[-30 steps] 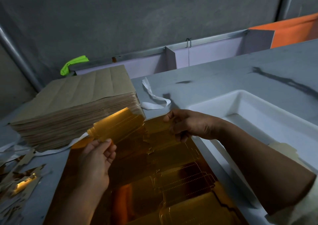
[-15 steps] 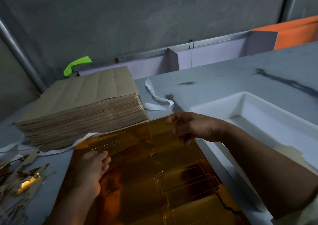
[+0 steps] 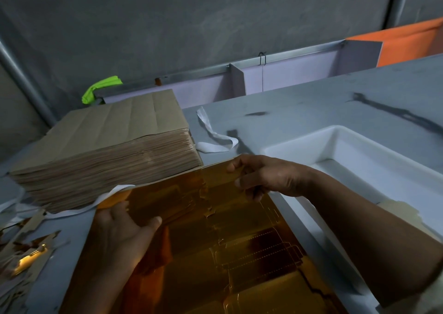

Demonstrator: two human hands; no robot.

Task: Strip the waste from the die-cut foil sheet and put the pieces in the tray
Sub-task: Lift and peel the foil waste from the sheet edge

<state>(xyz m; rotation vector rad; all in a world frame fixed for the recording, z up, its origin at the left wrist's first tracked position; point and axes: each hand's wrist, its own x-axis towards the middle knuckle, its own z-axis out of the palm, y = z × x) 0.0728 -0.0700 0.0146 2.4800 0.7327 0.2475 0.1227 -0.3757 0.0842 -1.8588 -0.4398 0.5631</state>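
Sheet (image 3: 239, 241): gold foil, die-cut, flat on the table (image 3: 311, 112) just left of the tray (image 3: 335, 135), its right edge running beside the tray's left wall. Tray: white, deep-walled. One pale piece (image 3: 398, 211) shows at the tray's near end past the forearm, and I cannot tell whether it lies inside. Right hand (image 3: 268, 179): at the sheet's far corner nearest the tray, thumb on top, fingers curled, pinching the foil edge. Left hand (image 3: 119, 237): further left of the tray, on the sheet's other far corner, fingers and thumb laid flat and pressing, as far as I can see. Stack (image 3: 107, 145): brown card, left of the tray, just beside the sheet's far edge. Strip (image 3: 215, 143): white, loose, between stack and tray. Scraps (image 3: 26, 253): foil-and-card offcuts, well left of the tray. Progress, my judgement: early on this sheet. Cut outlines and perforations sit in the web, no blank is lifted, and I see no gold piece in the tray. Stripping and loading are nearly all left.
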